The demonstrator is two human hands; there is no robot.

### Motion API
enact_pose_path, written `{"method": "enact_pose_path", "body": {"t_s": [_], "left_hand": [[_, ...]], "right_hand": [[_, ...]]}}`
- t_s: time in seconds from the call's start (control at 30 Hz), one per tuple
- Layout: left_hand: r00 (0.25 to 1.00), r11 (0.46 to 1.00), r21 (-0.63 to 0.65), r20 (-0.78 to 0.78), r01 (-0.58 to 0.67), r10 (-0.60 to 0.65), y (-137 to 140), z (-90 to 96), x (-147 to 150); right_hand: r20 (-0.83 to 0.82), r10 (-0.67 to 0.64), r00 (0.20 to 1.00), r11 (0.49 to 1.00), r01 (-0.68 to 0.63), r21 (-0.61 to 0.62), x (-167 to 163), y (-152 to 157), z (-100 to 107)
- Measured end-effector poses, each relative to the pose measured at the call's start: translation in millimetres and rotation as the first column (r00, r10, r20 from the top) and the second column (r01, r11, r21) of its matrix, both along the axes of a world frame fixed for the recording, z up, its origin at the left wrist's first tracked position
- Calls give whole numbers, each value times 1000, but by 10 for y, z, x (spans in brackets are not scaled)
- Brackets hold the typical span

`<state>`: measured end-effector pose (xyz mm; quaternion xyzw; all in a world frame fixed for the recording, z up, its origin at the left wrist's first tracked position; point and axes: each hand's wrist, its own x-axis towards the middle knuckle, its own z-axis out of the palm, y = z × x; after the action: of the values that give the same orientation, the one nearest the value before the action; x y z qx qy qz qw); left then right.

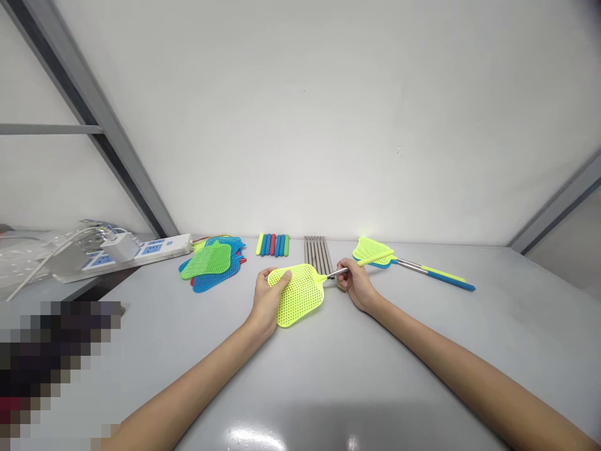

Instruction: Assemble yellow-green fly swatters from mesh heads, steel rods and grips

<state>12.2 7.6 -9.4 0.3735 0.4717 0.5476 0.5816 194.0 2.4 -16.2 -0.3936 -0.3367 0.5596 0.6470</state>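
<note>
A yellow fly swatter (298,294) is held above the table between both hands. My left hand (268,297) grips the left edge of its mesh head, thumb on top. My right hand (355,285) is closed around its metal rod, close to the yellow handle (375,257). Behind the right hand lie several loose metal rods (319,250) side by side. To the right rest two assembled fly swatters (404,263), one with a yellow handle and one with a blue handle.
Loose swatter heads (206,262) in green, blue, red and yellow are piled at the left. Several coloured handles (273,245) stand in a row by the wall. A white power strip (164,248) with cables and clear plastic (51,254) lie at the far left.
</note>
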Motion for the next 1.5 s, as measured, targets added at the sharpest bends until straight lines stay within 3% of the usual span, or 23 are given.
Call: {"method": "enact_pose_path", "body": {"t_s": [0.57,1.5], "left_hand": [[998,998,4,27,61,-61,-24,57,-1],[999,999,11,42,31,-32,-25,90,11]], "right_hand": [[3,-4,1000,1000,4,6,2,2,-11],[10,15,1000,1000,-15,13,14,6,-25]]}}
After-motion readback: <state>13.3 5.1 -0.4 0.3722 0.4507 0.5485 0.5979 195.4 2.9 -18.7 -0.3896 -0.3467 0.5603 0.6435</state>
